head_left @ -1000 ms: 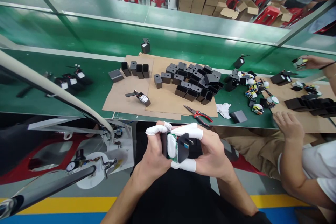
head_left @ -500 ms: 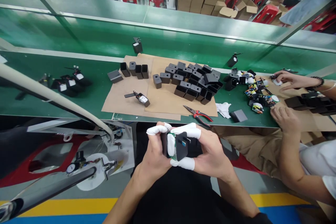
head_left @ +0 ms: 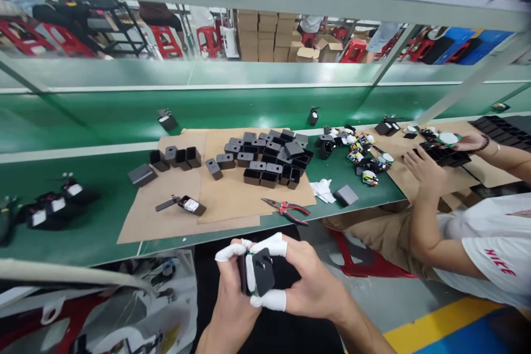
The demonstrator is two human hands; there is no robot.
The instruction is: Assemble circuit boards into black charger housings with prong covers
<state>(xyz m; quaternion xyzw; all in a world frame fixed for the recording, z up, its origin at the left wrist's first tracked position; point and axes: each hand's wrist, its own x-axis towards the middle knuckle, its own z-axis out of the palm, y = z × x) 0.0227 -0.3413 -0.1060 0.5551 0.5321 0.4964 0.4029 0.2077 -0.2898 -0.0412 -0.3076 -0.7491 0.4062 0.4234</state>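
Observation:
A partly assembled black power adapter point(head_left: 263, 272) is held between my two hands, just off the near edge of the bench. My left hand point(head_left: 237, 296) grips its dark case from the left. White finger covers are on both my hands. My right hand point(head_left: 305, 276) pinches the black end plate with metal plug pins from above and below. Between plate and case, a white-coated strip with a green board edge shows. On the cardboard in front lie red-handled pliers point(head_left: 287, 210) and another open adapter point(head_left: 192, 205) with its end plate out to the side.
Several black housings point(head_left: 269, 178) stand clustered on the cardboard point(head_left: 232, 199). Wired units point(head_left: 58, 203) lie at left. Right of the pliers are a crumpled white cloth point(head_left: 323, 191) and a loose case point(head_left: 346, 195). A co-worker's hand point(head_left: 427, 168) is by circuit boards at right.
The view has swung to the right and tipped up, showing more shelf above and more of the co-worker. My hands keep their grip; the adapter appears slightly turned.

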